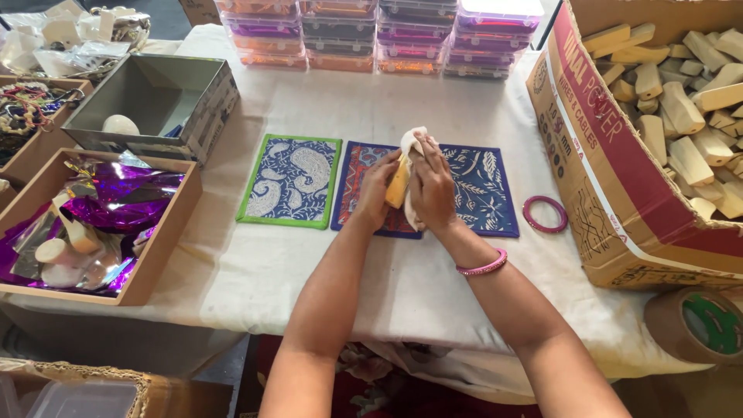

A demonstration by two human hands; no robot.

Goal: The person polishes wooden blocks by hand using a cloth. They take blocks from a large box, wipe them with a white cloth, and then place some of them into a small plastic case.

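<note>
My left hand grips a small yellowish wooden block, held upright over the table. My right hand presses a white cloth against the block, with the cloth wrapped over its top. Both hands hover above a blue and red patterned mat. A second mat with a green border lies just to the left. A pink bangle rests on the white tablecloth to the right of the mats.
A large cardboard box full of wooden blocks stands at the right. A tape roll lies at its front. At the left are a wooden tray with purple foil, a grey box, and stacked plastic containers behind.
</note>
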